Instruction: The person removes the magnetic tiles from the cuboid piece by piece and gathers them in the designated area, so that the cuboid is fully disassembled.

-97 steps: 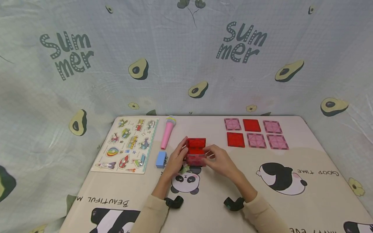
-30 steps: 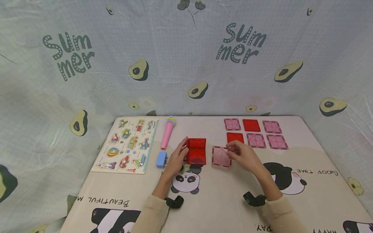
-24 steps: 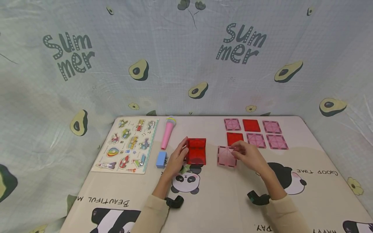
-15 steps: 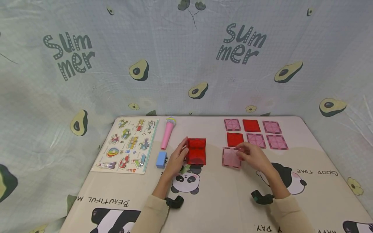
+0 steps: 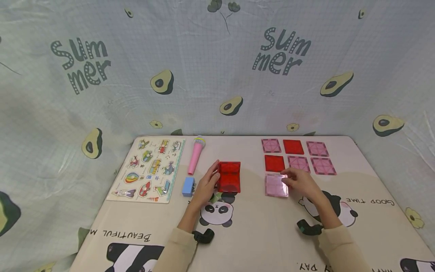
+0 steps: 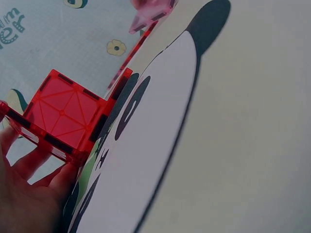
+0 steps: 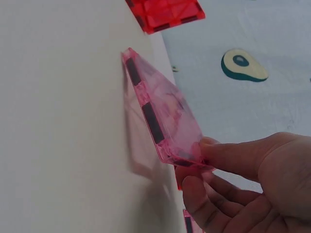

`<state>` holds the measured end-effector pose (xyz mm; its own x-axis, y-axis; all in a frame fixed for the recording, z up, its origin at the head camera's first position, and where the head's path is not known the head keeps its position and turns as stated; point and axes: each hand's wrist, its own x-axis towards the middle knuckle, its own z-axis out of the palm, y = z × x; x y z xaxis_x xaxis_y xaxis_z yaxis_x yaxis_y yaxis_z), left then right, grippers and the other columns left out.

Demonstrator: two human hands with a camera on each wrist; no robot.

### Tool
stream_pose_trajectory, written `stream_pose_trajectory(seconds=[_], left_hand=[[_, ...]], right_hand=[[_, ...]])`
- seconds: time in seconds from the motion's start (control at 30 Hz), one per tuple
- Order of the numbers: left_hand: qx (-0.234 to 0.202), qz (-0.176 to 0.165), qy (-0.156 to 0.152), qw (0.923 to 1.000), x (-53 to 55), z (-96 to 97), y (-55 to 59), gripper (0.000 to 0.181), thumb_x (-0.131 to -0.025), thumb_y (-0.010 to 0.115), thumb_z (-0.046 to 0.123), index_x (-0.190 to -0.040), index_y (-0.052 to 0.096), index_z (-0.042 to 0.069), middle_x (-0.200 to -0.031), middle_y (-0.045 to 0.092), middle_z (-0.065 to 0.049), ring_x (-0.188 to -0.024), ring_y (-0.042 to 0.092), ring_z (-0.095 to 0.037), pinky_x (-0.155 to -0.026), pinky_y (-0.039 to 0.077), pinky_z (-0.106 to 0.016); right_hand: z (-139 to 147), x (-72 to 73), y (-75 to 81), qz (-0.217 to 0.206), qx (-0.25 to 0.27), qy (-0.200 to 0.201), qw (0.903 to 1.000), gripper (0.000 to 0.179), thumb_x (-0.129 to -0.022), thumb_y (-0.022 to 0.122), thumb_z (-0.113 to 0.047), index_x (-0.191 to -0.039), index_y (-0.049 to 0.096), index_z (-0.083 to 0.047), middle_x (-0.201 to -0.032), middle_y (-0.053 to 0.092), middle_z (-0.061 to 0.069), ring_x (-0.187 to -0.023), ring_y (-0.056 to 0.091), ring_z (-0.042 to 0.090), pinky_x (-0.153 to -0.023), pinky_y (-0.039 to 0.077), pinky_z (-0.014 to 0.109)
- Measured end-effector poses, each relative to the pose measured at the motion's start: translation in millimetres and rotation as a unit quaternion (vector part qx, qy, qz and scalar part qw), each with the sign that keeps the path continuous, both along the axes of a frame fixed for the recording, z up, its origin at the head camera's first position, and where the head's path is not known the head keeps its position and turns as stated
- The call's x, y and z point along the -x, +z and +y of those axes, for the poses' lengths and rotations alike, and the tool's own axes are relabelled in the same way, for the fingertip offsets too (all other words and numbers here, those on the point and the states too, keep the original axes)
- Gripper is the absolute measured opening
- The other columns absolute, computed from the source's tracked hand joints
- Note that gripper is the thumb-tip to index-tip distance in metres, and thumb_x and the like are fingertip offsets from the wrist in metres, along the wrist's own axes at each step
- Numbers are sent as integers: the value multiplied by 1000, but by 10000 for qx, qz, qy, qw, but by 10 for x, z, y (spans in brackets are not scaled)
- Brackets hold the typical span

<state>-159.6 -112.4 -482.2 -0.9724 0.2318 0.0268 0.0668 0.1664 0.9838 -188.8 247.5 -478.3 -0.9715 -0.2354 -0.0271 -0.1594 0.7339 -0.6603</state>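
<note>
The right hand (image 5: pixel 300 186) pinches a pink tile (image 5: pixel 274 186), tilted, at three o'clock from the red box (image 5: pixel 229 183); the left hand (image 5: pixel 205 186), fingers extended, touches that box's nine-o'clock wall. From the box, the backdrop (image 5: pixel 217 49) reads "SUMMER" at ten and one; the table (image 5: pixel 251 230) reads, inverted, "BEAUTIFUL" at eight.

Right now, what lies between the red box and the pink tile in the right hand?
In the head view, only bare tabletop shows between the red box and the pink tile that the right hand pinches.
</note>
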Motion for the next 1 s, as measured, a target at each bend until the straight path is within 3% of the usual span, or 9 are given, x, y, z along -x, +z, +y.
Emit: stream_pose_trajectory(seconds=[0.27, 0.7, 1.0], left_hand=[[161, 4, -9, 9999, 0, 1, 24, 54, -108, 41, 23, -160, 26, 24, -163, 33, -12, -145, 42, -39, -112, 44, -53], [124, 35, -12, 9999, 5, -4, -3, 54, -108, 41, 23, -160, 26, 24, -163, 34, -11, -144, 43, -38, -111, 45, -53], [183, 94, -31, 9998, 13, -8, 7, 54, -108, 41, 23, -160, 26, 22, -163, 33, -12, -148, 37, -38, -112, 43, -52]], right_hand=[[18, 9, -48, -114, -161, -139, 9997, 34, -95, 66, -15, -124, 64, 2, -109, 68, 19, -96, 65, 31, -80, 61, 38], [-26, 22, -62, -292, -226, -389, 9986, 39, -93, 71, -17, -124, 63, 4, -111, 69, 22, -98, 65, 33, -84, 61, 43], [-40, 35, -61, -183, -427, -303, 9985, 37, -92, 72, -13, -122, 64, 7, -110, 67, 24, -96, 64, 33, -84, 61, 45]])
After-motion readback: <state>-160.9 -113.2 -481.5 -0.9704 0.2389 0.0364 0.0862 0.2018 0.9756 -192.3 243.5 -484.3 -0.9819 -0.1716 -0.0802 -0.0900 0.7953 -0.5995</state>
